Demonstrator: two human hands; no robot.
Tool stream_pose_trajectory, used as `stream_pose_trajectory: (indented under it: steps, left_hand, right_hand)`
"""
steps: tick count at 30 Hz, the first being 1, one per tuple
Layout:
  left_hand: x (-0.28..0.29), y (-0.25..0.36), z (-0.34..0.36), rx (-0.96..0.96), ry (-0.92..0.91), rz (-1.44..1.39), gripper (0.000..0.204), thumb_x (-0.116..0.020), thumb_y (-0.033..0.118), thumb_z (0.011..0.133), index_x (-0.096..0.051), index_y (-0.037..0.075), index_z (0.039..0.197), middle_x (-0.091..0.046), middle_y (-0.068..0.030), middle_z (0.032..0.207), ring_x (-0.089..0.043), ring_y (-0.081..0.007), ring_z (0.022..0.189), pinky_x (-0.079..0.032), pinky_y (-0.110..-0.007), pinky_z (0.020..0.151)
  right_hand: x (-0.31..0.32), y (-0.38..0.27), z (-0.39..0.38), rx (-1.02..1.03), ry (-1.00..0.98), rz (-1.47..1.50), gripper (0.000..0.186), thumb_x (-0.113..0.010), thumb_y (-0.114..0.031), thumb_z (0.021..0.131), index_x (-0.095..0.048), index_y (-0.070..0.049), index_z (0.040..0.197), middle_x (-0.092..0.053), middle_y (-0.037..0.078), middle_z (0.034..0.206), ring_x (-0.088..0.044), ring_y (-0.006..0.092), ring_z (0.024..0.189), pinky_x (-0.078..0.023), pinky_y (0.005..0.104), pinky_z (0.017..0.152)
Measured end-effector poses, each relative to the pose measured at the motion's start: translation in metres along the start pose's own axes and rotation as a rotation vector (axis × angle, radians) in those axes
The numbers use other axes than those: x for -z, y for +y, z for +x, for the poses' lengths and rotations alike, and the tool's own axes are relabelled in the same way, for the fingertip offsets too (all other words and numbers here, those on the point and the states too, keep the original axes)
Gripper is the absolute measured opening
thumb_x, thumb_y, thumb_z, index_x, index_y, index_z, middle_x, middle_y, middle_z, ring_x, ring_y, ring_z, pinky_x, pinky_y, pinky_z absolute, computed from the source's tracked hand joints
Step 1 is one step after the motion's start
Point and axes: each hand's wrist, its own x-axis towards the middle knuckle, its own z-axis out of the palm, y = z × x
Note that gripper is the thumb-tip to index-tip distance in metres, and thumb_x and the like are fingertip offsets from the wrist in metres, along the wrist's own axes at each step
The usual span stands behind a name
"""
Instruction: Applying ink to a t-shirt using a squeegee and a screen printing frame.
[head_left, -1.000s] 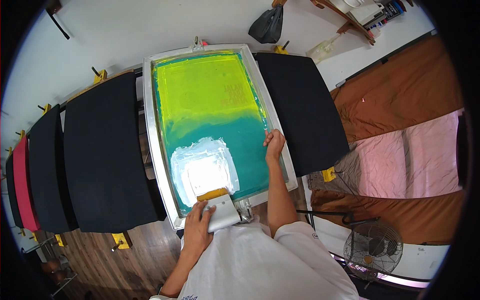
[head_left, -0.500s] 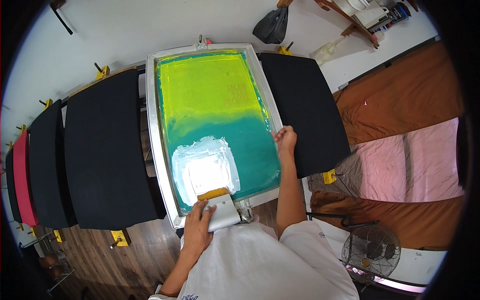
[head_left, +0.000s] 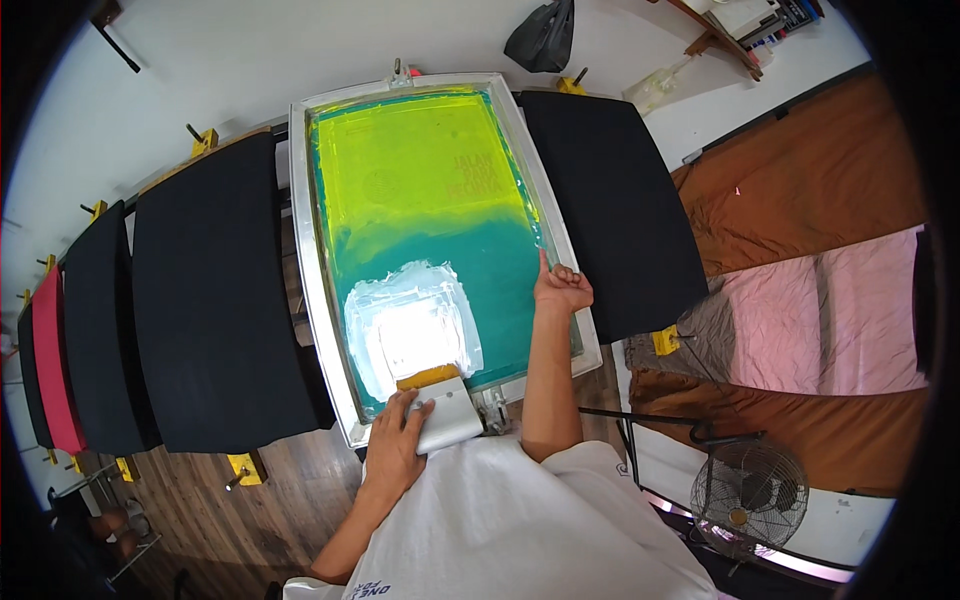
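A screen-printing frame [head_left: 308, 200] with pale metal sides lies before me. Its mesh is teal, with yellow-green ink [head_left: 415, 150] over the far part and faint lettering showing through. White ink [head_left: 415, 325] is heaped in the near left part. A squeegee [head_left: 447, 415] with a silvery handle and amber blade rests at the near end, its blade against the white ink. My left hand [head_left: 395, 440] is closed on the handle's left side. Over the mesh's right edge is my right hand [head_left: 563, 288], empty, one finger stretched forward and the others curled.
Black padded boards [head_left: 205, 300] stand left of the frame, a red board [head_left: 58, 360] among them. Another black board [head_left: 615, 210] is on the right. A fan [head_left: 750, 497] stands at the lower right, near brown and pink fabric [head_left: 800, 320]. A black bag [head_left: 541, 38] hangs beyond.
My right hand has shifted slightly left and nearer, off the frame's right side and over the mesh edge, one finger now extended. My left hand still grips the squeegee.
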Motion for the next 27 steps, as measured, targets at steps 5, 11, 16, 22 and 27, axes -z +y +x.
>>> stream_pose_trajectory:
  steps: [5, 11, 16, 22, 27]
  left_hand:
    - [-0.003, -0.003, -0.003, -0.037, -0.005, 0.048, 0.078, -0.074, -0.005, 0.065, -0.052, 0.012, 0.138, -0.042, -0.0163, 0.149, -0.037, -0.0362, 0.142, -0.036, -0.049, 0.114]
    - [0.0, 0.0, 0.0, -0.008, -0.017, 0.06, 0.079, -0.073, -0.005, 0.066, -0.052, 0.012, 0.139, -0.043, -0.0159, 0.15, -0.037, -0.0352, 0.142, -0.036, -0.047, 0.114]
    - [0.001, 0.0, -0.001, -0.022, -0.018, 0.075, 0.078, -0.073, -0.005, 0.066, -0.052, 0.012, 0.139, -0.043, -0.0153, 0.15, -0.038, -0.0353, 0.142, -0.035, -0.047, 0.115]
    - [0.002, -0.001, 0.0, -0.023, -0.017, 0.071, 0.076, -0.073, -0.005, 0.067, -0.052, 0.012, 0.138, -0.043, -0.0155, 0.15, -0.038, -0.0352, 0.142, -0.034, -0.048, 0.115]
    - [0.011, -0.001, 0.007, -0.03, -0.003, 0.05, 0.073, -0.072, -0.004, 0.068, -0.053, 0.009, 0.137, -0.046, -0.018, 0.147, -0.041, -0.0366, 0.14, -0.036, -0.048, 0.114]
  right_hand:
    - [-0.012, 0.005, -0.009, 0.123, 0.154, -0.02, 0.02, -0.043, -0.014, 0.075, -0.035, -0.015, 0.057, -0.037, 0.002, 0.054, -0.041, 0.0183, 0.049, -0.032, 0.0698, 0.108]
    - [-0.02, 0.006, -0.017, 0.145, 0.316, 0.024, 0.021, -0.042, -0.016, 0.077, -0.036, -0.014, 0.058, -0.037, 0.003, 0.054, -0.048, 0.0204, 0.054, -0.033, 0.0754, 0.104]
    - [-0.019, 0.0, -0.014, 0.147, 0.348, 0.064, 0.02, -0.042, -0.018, 0.078, -0.037, -0.015, 0.059, -0.039, 0.002, 0.054, -0.053, 0.0222, 0.057, -0.032, 0.0772, 0.103]
    - [-0.026, -0.013, -0.024, 0.083, 0.353, 0.019, 0.018, -0.044, -0.019, 0.077, -0.039, -0.015, 0.06, -0.041, 0.002, 0.055, -0.056, 0.0226, 0.061, -0.029, 0.0803, 0.101]
    - [-0.027, -0.025, -0.063, -0.075, 0.048, -0.344, 0.014, -0.055, -0.021, 0.081, -0.053, -0.012, 0.071, -0.053, 0.003, 0.073, -0.06, 0.0231, 0.083, -0.026, 0.0804, 0.103]
